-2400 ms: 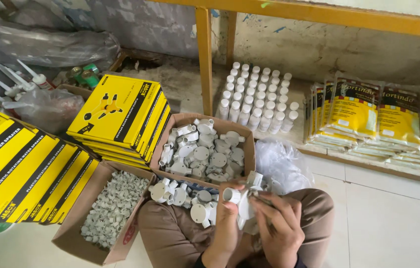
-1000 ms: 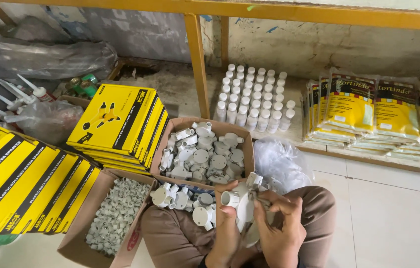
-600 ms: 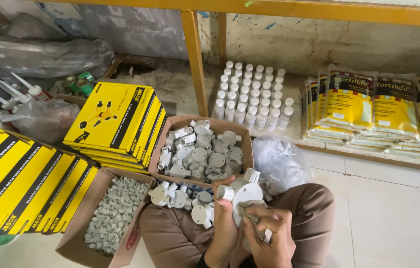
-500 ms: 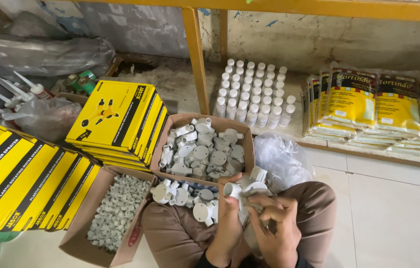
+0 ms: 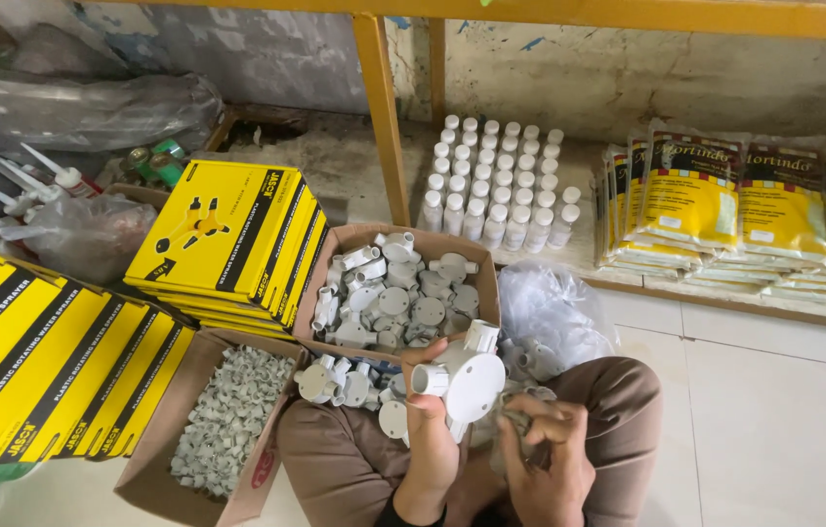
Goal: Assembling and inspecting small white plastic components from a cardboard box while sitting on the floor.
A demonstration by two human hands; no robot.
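Observation:
My left hand (image 5: 430, 429) grips a round white plastic junction box (image 5: 462, 376) with stub outlets, held up over my lap with its flat lid towards me. My right hand (image 5: 550, 457) is closed beside it, at the box's lower right, pinching something small that I cannot make out. More white junction boxes (image 5: 345, 383) lie loose on my brown-trousered lap (image 5: 335, 459). Just ahead stands an open cardboard box (image 5: 320, 285) full of the same white fittings (image 5: 395, 293).
A second cardboard box (image 5: 164, 444) of small grey clips sits at my left. Stacks of yellow-and-black flat cartons (image 5: 227, 239) lie left. Rows of white bottles (image 5: 501, 181) and yellow bags (image 5: 725, 200) fill the low shelf. A yellow post (image 5: 382, 107) rises behind. A clear bag (image 5: 555, 307) sits by my knee.
The junction box has turned in my hands, its flat round lid now facing me. My right hand has dropped from its top to its lower right side.

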